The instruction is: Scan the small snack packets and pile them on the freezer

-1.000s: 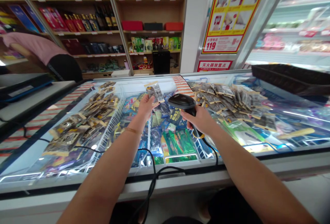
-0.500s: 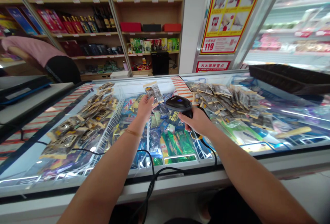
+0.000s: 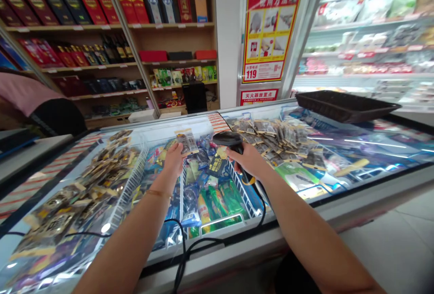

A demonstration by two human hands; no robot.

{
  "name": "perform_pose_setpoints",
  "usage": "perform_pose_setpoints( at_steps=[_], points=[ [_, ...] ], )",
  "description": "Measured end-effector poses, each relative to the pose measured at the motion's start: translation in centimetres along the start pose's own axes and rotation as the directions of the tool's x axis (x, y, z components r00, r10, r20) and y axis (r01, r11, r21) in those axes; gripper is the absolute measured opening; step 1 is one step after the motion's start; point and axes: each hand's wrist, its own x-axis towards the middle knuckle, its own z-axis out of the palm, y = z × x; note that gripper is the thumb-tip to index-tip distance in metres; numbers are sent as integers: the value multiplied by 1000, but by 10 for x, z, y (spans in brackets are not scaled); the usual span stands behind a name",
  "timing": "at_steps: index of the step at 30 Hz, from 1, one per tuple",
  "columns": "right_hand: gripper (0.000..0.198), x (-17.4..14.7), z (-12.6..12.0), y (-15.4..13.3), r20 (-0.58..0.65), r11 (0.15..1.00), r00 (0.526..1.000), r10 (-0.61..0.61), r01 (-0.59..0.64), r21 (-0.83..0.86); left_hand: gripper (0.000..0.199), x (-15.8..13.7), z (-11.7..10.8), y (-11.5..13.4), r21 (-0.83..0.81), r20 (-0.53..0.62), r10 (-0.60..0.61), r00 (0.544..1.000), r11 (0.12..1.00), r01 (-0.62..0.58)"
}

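Over a glass-topped chest freezer (image 3: 210, 121), my left hand (image 3: 174, 158) grips a small clear snack packet (image 3: 187, 142) with tan ends by its lower left side. My right hand (image 3: 249, 161) is wrapped round the handle of a black barcode scanner (image 3: 229, 140), whose head points left towards the packet. A black cable (image 3: 262, 208) runs from the scanner's handle to the front edge. Similar packets lie in a spread pile (image 3: 88, 174) on the left glass. Another heap of packets (image 3: 274, 133) sits to the right of the scanner.
A black tray (image 3: 346, 106) stands at the right rear of the freezer. Wire baskets of bagged goods show beneath the glass. At the far left a person (image 3: 30, 88) bends over near shelves of boxes (image 3: 98, 5). Loose cable (image 3: 185, 258) hangs over the front edge.
The view has swung to the right, so the scene sits further left. The packet is still in my left hand and the scanner in my right. The scanner's blue light no longer shows.
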Motion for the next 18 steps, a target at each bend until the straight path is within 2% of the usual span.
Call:
perform_pose_setpoints(
  at_steps=[2, 4, 9, 12, 14, 16, 18],
  points=[
    [24, 0, -21, -2, -42, 997, 999, 0, 3, 71, 12, -3, 21, 9, -20, 59, -67, 996, 997, 68],
    [25, -2, -47, -3, -110, 991, 994, 9, 6, 132, 11, -5, 50, 18, -3, 140, -84, 987, 996, 85],
    [28, -11, -119, 6, -342, 984, 936, 86, -26, 177, 12, -7, 147, 26, 113, 306, -93, 948, 992, 61],
    [27, -15, -150, 15, -443, 983, 888, 119, -43, 177, 16, -11, 209, 17, 162, 423, -145, 894, 983, 83],
    [27, -18, -163, 21, -474, 978, 869, 141, -50, 201, 19, -13, 246, 5, 182, 454, -153, 878, 980, 77],
    [26, -22, -170, 24, -488, 971, 857, 162, -52, 231, 20, -15, 275, -9, 186, 477, -123, 870, 982, 36],
    [26, -24, -172, 26, -490, 968, 854, 177, -60, 246, 23, -15, 294, -23, 157, 512, -52, 857, 987, -35]
  ],
)
